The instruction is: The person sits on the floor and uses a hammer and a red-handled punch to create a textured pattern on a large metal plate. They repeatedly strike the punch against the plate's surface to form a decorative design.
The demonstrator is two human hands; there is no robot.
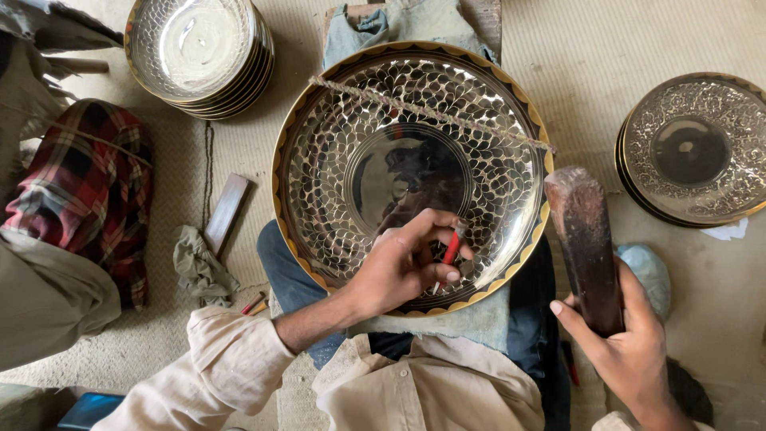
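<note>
Cream sleeves sit lowest in the head view, forearms reaching up from them. Left hand point(403, 259) rests on the lower rim of the big engraved metal plate point(343, 144), fingers pinched around a thin red-handled tool point(451, 249), tip touching the plate's patterned band. Right hand point(626, 347) is clenched around a dark wooden block point(586, 243), held upright just beside the plate's right edge. Plate lies on a grey-green cloth point(471, 323) over the lap, a rope point(431, 116) stretched across its upper part. Stack of plates point(199, 52) lies at the mat's upper left; second stack point(690, 148) near the right edge. Plaid cloth point(84, 191) at left.
</note>
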